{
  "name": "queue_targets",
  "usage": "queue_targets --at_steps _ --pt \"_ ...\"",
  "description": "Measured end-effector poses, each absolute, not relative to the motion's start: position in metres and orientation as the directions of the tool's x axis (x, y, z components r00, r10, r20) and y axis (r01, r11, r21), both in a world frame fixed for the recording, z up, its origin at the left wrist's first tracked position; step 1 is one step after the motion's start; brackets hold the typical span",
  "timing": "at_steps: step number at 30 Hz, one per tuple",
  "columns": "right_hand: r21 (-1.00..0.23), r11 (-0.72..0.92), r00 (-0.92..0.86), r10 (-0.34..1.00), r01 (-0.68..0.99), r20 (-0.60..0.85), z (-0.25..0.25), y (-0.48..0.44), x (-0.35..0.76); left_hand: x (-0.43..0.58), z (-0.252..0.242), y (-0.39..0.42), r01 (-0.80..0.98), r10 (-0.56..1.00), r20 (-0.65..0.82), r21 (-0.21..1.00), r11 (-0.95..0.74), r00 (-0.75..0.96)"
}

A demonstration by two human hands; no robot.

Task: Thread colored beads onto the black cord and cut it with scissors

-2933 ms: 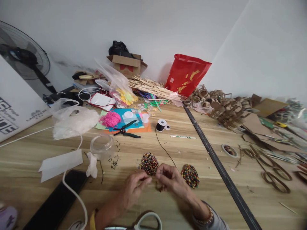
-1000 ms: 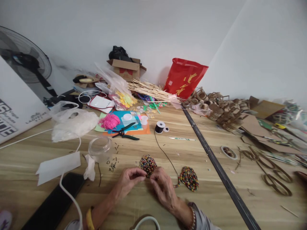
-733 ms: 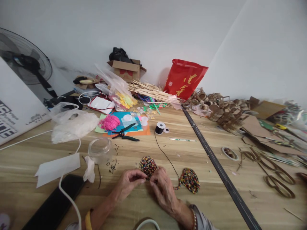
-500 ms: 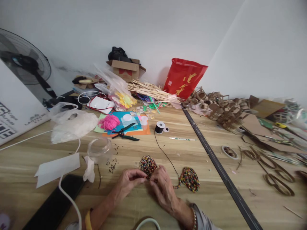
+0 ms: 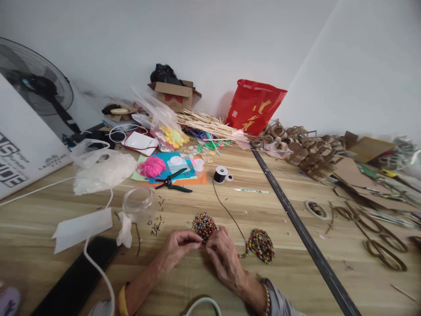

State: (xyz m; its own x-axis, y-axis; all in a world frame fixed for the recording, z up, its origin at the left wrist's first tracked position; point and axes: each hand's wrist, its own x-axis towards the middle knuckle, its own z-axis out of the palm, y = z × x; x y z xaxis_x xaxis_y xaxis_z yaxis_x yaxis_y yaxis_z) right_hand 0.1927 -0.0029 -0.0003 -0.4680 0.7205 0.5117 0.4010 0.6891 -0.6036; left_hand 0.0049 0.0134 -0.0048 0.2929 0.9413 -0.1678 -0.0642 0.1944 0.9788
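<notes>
Just in front of a pile of small multicoloured beads [image 5: 204, 224], my left hand [image 5: 179, 248] pinches what looks like a bead between thumb and index fingertip. My right hand [image 5: 225, 259] is curled close beside it, its fingers closed on a beaded cord, the end of which they hide. From under that hand the cord's beads [image 5: 243, 255] lead to a coiled bead string [image 5: 261, 245] on the right. A black cord [image 5: 228, 210] runs from there back to a spool [image 5: 220, 175]. The fingertips of both hands nearly touch.
Black-handled pliers [image 5: 173, 181] lie on coloured paper by pink yarn [image 5: 151, 166]. A clear plastic jar [image 5: 140, 204] stands left, near short dark snippets [image 5: 156, 227]. A black strip [image 5: 289, 210] crosses the table. Scissors [image 5: 378, 237] and a small dish [image 5: 316, 210] are right.
The view has shifted slightly, so the table's things sit a little further right. Both hands keep almost the same place and pose.
</notes>
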Motion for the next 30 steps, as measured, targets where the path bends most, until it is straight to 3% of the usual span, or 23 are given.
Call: queue_targets --at_steps 30 --pt "-0.593 0.692 -0.483 0.718 0.412 0.502 0.0004 -0.0016 0.1913 0.0052 -0.0011 0.0135 -0.078 0.939 -0.166 0.977 0.198 0.301"
